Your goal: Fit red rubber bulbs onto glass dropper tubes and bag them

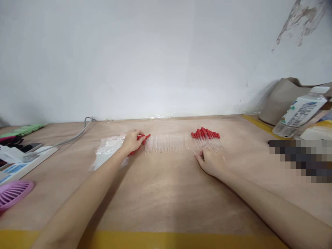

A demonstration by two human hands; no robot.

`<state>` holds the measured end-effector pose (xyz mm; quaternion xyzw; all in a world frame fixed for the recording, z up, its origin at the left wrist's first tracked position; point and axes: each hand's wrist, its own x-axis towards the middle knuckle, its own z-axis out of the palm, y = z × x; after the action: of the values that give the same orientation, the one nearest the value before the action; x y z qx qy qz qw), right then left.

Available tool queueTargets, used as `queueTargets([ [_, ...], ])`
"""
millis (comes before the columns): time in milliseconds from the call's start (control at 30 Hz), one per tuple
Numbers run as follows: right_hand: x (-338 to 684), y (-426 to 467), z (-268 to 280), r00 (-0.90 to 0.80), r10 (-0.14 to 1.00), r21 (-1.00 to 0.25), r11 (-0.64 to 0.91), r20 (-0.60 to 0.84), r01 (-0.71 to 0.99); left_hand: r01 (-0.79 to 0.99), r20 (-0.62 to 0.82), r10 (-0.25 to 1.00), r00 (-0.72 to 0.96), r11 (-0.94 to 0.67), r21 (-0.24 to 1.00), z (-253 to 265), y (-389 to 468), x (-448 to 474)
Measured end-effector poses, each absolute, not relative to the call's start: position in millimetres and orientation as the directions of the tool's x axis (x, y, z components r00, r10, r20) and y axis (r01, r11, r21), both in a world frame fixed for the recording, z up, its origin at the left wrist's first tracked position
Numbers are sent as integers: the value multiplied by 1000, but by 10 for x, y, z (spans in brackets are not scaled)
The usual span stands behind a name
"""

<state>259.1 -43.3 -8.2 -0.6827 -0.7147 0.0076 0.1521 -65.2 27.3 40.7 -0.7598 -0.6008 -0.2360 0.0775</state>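
My left hand (131,141) is closed in a pinch on a red rubber dropper bulb (147,136). More red bulbs show under and beside its fingers, partly hidden. A clear plastic zip bag (109,150) lies beneath that forearm. My right hand (211,162) pinches a thin clear glass dropper tube (192,150) between thumb and finger, its far end pointing left. Between the hands, many similar loose glass tubes (166,143) lie side by side in a row. Just beyond my right hand is a group of droppers (206,135), clear tubes with red bulbs fitted on them.
Brown paper-like covering (155,193) spreads over the table, with yellow edging. On the left are a power strip (33,159) with a grey cable and a pink fan (15,194). To the right stand a plastic bottle (302,112) and a grey-beige container (275,98).
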Motion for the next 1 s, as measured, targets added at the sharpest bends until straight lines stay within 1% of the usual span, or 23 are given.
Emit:
queueTargets([
  [33, 2589, -437, -79, -30, 978, -204, 73, 207, 976, 934, 493, 859, 137, -277, 224, 407, 210, -619],
  [100, 2586, -444, -76, -52, 976, -170, 89, 211, 981, 867, 557, 824, 105, -351, 355, 384, 41, -511],
  [167, 2588, -446, -82, -68, 973, -142, 101, 221, 985, 775, 542, 819, 189, -463, 429, 329, -163, -360],
  [233, 2594, -439, -97, -92, 964, -141, 130, 248, 982, 707, 476, 835, 278, -513, 487, 247, -358, -193],
  [300, 2594, -431, -115, -141, 938, -190, 209, 318, 959, 675, 422, 847, 323, -519, 525, 151, -505, -46],
  [400, 2558, -447, -126, -213, 880, -346, 375, 425, 860, 601, 395, 851, 347, -525, 602, 30, -611, 85],
  [467, 2506, -487, -118, -253, 861, -452, 457, 442, 766, 592, 382, 844, 376, -536, 602, -9, -628, 113],
  [533, 2445, -543, -103, -314, 836, -503, 527, 449, 685, 602, 381, 835, 397, -551, 578, -14, -630, 114],
  [667, 2346, -639, -70, -430, 769, -491, 636, 474, 596, 598, 379, 836, 397, -549, 585, 14, -639, 109],
  [833, 2299, -661, -61, -456, 761, -487, 647, 462, 586, 587, 370, 837, 404, -547, 597, 26, -658, 127],
  [1000, 2300, -636, -102, -481, 735, -429, 674, 479, 602, 575, 377, 837, 398, -547, 608, -2, -650, 125],
])
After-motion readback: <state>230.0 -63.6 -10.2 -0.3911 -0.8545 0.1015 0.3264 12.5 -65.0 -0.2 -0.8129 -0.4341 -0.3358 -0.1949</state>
